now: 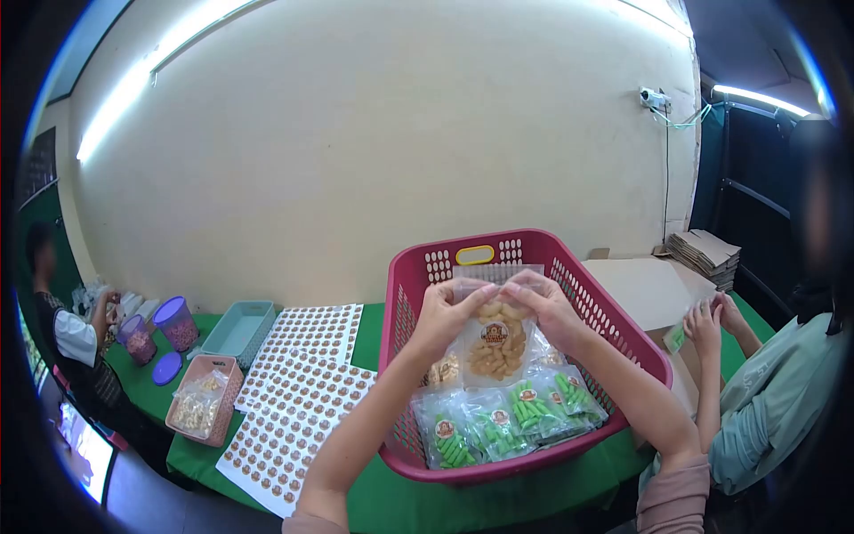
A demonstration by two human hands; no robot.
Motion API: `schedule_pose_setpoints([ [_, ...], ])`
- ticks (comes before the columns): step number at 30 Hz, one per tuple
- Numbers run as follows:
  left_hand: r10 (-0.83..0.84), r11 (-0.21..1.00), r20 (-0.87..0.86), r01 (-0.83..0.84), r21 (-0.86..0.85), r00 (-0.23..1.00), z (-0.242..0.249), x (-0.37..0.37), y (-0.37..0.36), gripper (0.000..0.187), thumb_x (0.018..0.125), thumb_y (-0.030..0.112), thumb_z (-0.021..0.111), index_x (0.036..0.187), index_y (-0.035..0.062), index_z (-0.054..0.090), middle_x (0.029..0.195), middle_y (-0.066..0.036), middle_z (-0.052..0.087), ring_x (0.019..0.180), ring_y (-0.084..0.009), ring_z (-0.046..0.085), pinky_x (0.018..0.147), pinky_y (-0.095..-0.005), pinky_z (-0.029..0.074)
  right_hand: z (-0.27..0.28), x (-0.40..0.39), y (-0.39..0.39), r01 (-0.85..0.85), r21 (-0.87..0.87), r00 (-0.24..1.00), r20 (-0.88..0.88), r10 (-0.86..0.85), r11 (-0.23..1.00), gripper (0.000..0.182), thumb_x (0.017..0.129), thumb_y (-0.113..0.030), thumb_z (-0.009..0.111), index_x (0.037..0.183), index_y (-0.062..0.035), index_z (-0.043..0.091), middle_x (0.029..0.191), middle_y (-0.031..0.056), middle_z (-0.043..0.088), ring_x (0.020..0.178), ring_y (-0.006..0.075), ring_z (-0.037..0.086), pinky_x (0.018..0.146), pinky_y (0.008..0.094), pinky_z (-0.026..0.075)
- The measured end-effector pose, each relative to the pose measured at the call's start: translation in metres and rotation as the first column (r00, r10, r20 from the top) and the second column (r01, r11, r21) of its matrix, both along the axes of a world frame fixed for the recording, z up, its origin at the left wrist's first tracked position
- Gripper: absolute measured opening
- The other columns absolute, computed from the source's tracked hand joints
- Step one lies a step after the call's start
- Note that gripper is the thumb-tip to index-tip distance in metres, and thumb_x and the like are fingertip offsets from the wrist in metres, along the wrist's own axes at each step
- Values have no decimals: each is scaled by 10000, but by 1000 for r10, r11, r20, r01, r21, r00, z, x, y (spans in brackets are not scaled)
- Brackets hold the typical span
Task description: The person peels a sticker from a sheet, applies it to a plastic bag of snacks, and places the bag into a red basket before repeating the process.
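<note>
Both my hands pinch the top edge of a clear plastic snack bag (498,356), held upright over a basket. Light brown, curved snack pieces show inside it, and a round brown label sits on its front. My left hand (452,311) grips the upper left corner and my right hand (544,307) the upper right, thumbs close together. Below is the maroon plastic basket (654,360) with slotted walls. In its front part lie several clear bags of green snack sticks (498,432) with the same round labels. Paler snack bags (442,369) lie partly hidden behind my left wrist.
Left of the basket lie sheets of round stickers (298,400), a pink basket (182,423) of snack bags and a teal tray (238,329). Purple-lidded jars (175,327) stand farther left. Cardboard (645,294) lies at right. One person (756,418) works at right, another (76,338) far left.
</note>
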State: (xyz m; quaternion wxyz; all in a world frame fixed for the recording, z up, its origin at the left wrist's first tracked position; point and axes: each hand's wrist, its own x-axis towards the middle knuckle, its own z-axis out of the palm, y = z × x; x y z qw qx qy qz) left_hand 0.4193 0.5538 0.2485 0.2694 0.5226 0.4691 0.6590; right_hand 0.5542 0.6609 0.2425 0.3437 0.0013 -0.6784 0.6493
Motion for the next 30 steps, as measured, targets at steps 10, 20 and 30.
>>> schedule_pose_setpoints([
  [10,6,1000,89,-4,-14,996,-25,-10,3,149,791,136,595,827,-7,610,793,-53,598,696,-100,572,661,-234,485,-8,-5,-3,60,87,984,160,-73,994,159,830,-175,542,822,-18,563,809,53,590,776,91,542,729,239,430],
  [20,-57,998,245,51,33,968,-29,-9,4,237,830,203,551,893,-21,593,829,-72,611,734,-103,579,703,-242,484,-5,-1,1,72,-7,989,126,-71,997,173,821,-169,545,855,-2,572,829,104,600,820,151,570,777,285,449],
  [30,-59,996,268,40,75,962,-26,-10,-2,242,856,204,505,929,-14,584,862,-74,597,771,-111,562,703,-245,454,2,4,-2,32,-10,990,140,-30,999,253,863,-179,458,945,36,565,896,105,599,832,149,574,788,281,457],
])
